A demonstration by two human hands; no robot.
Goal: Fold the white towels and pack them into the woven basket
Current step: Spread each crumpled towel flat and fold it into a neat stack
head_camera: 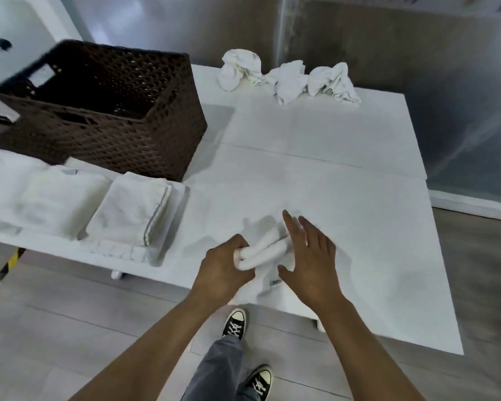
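Hands: left grips towel, right spread, over white table, grey floor.

You could not see the left hand's fingertips; they were curled under the rolled end of the towel. The towel's far part was blurred and merged with the white table, so its outline could not be traced. The right hand covered the towel's right side. A small label on the towel was too small to read. The basket's interior was too dark to tell its contents. The left frame edge cut off the folded stack. The number of crumpled towels at the far edge could not be told.
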